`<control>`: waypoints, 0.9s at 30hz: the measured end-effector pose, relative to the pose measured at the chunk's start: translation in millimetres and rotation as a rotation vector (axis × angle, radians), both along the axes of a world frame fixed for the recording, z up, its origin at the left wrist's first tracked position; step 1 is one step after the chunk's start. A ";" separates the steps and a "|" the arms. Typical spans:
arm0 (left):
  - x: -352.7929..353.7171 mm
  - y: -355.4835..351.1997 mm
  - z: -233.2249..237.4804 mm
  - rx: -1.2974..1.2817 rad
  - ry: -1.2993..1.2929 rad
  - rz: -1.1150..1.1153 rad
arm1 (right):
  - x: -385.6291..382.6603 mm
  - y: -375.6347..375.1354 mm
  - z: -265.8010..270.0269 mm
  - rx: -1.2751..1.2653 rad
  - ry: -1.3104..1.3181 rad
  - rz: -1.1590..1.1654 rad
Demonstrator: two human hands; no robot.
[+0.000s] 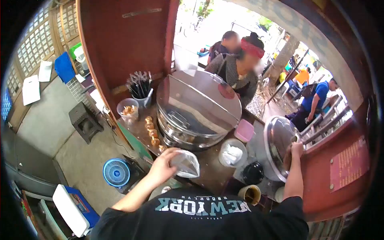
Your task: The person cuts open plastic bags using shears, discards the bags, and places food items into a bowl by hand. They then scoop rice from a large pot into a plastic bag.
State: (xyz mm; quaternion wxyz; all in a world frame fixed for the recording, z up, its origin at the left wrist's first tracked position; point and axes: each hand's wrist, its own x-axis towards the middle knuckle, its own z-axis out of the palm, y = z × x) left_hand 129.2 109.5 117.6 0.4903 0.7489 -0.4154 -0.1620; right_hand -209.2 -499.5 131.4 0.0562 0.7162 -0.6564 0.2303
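Note:
My left hand (161,169) is closed on a clear plastic bag (186,163), held just above the wooden counter (208,170) in front of me. My right hand (296,150) reaches out to the right and grips the edge of a shiny steel lid (277,138), which is tilted up on a steel pot (260,160). What the pot holds is hidden. My black printed shirt fills the bottom of the view.
A large lidded steel steamer (196,110) takes up the counter's middle, with a row of small brown cups (152,131), a straw holder (140,90), a pink box (244,131) and a white tub (233,154) around it. Two people (240,64) stand across the counter. A blue fan (116,173) sits on the floor.

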 end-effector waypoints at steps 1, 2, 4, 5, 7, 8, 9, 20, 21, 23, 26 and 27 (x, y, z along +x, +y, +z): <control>6.8 5.7 -2.1 -0.009 0.025 -0.008 | 4.5 8.1 3.8 -0.020 -0.008 -0.028; 12.6 10.8 -1.1 -0.014 0.044 -0.005 | 6.4 13.9 7.4 -0.033 -0.027 -0.026; 22.3 21.0 -7.1 -0.046 -0.016 0.005 | 3.5 13.6 4.5 -0.059 -0.038 -0.023; 29.8 24.6 -8.7 -0.040 0.013 -0.009 | 1.1 6.8 0.5 -0.076 -0.034 -0.023; 39.7 33.2 -6.2 -0.020 0.083 -0.049 | 0.0 6.7 8.3 -0.117 -0.039 -0.007; 44.7 37.3 -0.5 0.016 0.149 -0.060 | -2.2 8.5 7.6 -0.133 -0.055 0.013; 52.5 39.9 1.1 0.001 0.142 -0.066 | 2.4 12.8 6.5 -0.147 -0.076 0.036; 95.5 69.5 13.8 -0.019 0.230 -0.031 | 9.1 -3.9 20.6 -0.229 -0.017 0.173; 97.7 70.1 13.2 -0.015 0.225 -0.028 | 24.3 -0.5 28.3 -0.135 -0.097 0.159; 101.8 69.1 13.0 -0.009 0.242 -0.031 | 55.3 -8.3 37.3 -0.321 0.525 0.253; 99.5 60.8 8.8 -0.019 0.256 -0.062 | 166.8 66.2 83.7 -0.083 -0.232 0.526; 97.6 58.0 12.3 -0.028 0.229 -0.097 | 193.5 71.3 83.7 -0.161 -0.076 0.559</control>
